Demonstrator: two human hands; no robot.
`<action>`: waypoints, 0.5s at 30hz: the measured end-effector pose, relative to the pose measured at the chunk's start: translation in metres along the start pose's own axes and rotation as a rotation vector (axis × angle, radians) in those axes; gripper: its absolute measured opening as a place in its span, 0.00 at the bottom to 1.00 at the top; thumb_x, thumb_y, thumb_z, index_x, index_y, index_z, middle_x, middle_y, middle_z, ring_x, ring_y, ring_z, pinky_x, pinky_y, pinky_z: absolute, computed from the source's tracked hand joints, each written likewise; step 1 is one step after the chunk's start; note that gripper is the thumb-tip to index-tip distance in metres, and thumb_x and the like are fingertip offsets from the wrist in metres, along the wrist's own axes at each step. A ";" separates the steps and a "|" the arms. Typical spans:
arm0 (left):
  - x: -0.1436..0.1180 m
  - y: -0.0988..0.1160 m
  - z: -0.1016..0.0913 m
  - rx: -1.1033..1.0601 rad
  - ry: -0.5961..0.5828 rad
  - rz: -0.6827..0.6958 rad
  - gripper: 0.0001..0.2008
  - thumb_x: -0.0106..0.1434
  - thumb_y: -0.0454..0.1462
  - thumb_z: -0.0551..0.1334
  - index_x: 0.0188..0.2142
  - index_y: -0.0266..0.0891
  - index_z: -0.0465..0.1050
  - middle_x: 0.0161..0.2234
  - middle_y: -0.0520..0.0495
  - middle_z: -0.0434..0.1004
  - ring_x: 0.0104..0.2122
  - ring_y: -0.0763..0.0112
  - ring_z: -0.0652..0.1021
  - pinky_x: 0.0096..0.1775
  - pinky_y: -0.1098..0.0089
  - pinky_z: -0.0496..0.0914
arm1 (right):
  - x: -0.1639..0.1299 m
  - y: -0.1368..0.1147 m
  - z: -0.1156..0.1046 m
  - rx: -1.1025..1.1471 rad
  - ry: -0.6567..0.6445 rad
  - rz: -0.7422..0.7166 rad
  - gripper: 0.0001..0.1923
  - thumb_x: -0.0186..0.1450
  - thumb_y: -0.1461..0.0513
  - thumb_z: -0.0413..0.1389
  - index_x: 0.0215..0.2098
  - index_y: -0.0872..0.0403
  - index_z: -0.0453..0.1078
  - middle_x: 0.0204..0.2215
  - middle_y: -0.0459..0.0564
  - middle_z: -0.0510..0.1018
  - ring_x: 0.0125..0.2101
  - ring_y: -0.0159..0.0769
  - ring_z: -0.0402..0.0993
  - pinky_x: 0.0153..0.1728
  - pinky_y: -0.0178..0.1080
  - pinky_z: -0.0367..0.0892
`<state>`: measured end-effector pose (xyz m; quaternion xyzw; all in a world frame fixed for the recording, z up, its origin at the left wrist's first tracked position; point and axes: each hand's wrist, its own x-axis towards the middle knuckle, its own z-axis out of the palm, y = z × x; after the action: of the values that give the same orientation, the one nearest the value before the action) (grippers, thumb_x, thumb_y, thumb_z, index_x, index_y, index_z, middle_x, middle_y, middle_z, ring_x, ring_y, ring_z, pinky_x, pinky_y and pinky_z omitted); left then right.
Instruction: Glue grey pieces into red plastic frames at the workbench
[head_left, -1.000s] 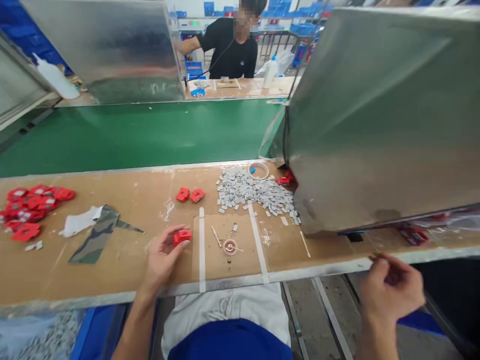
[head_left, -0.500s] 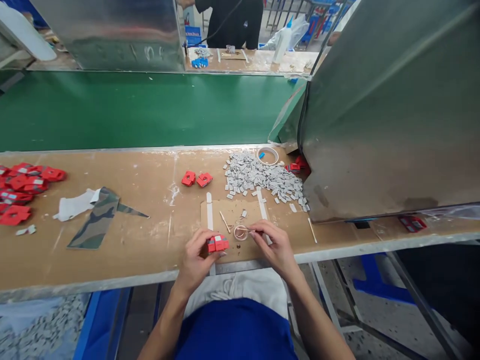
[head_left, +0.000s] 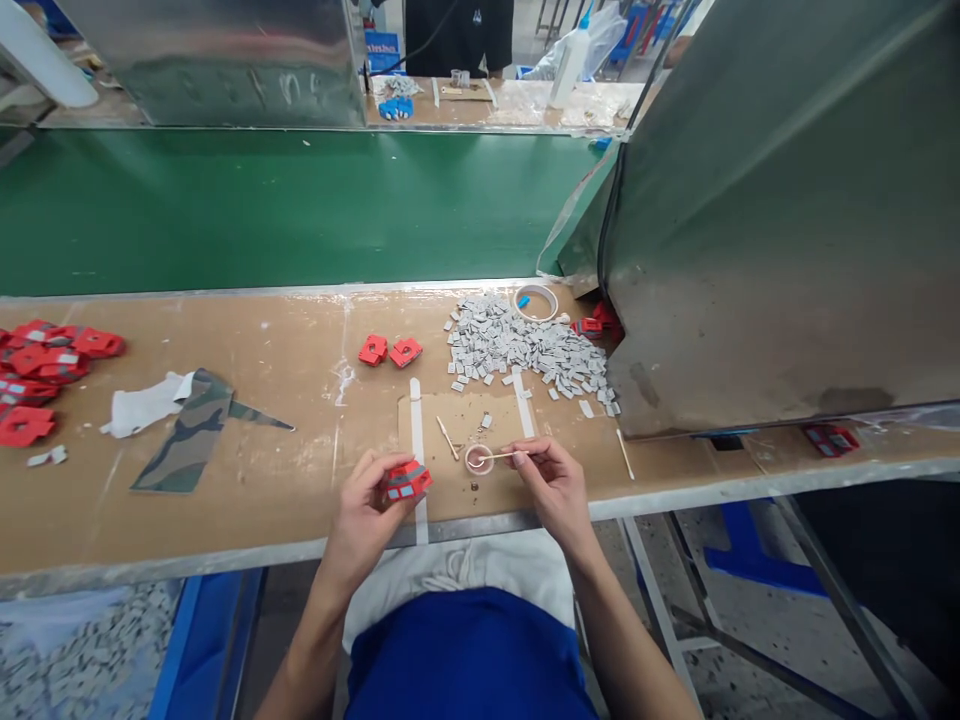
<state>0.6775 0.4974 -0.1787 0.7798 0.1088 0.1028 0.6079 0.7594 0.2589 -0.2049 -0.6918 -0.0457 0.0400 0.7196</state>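
Our left hand pinches a red part between thumb and fingertips, just above the near edge of the brown bench. At three o'clock from it, our right hand nips a thin stick, its tip dipped in the small round dish. At twelve o'clock from the dish lies the grey chip pile; at eleven, two loose red parts.
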 end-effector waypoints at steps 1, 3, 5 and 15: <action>-0.001 -0.002 0.003 0.009 0.001 0.006 0.12 0.61 0.39 0.73 0.45 0.42 0.84 0.38 0.47 0.77 0.37 0.67 0.80 0.38 0.71 0.76 | 0.000 0.001 0.000 0.016 0.012 0.017 0.15 0.67 0.49 0.67 0.36 0.52 0.77 0.33 0.51 0.85 0.34 0.38 0.82 0.38 0.40 0.78; -0.003 -0.007 0.008 0.030 -0.011 0.019 0.14 0.61 0.40 0.73 0.47 0.43 0.84 0.43 0.44 0.79 0.42 0.63 0.81 0.42 0.67 0.77 | -0.001 0.003 0.001 0.026 0.026 0.031 0.15 0.66 0.49 0.67 0.36 0.52 0.77 0.32 0.50 0.85 0.33 0.38 0.82 0.38 0.39 0.78; -0.005 -0.012 0.011 0.031 -0.042 0.021 0.15 0.62 0.41 0.73 0.49 0.43 0.84 0.47 0.42 0.82 0.45 0.60 0.83 0.45 0.64 0.78 | -0.003 0.002 0.001 0.038 0.037 0.028 0.14 0.67 0.50 0.67 0.36 0.51 0.77 0.32 0.49 0.85 0.31 0.36 0.81 0.38 0.39 0.78; -0.005 -0.014 0.022 0.120 -0.095 0.186 0.10 0.64 0.37 0.72 0.45 0.40 0.81 0.39 0.45 0.83 0.38 0.65 0.82 0.41 0.70 0.76 | -0.023 -0.031 0.027 -0.071 -0.089 -0.245 0.02 0.72 0.63 0.61 0.41 0.49 0.76 0.37 0.49 0.85 0.40 0.36 0.84 0.43 0.37 0.78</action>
<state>0.6787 0.4787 -0.1976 0.8256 0.0131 0.1149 0.5522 0.7330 0.2816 -0.1733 -0.7036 -0.1629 -0.0191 0.6914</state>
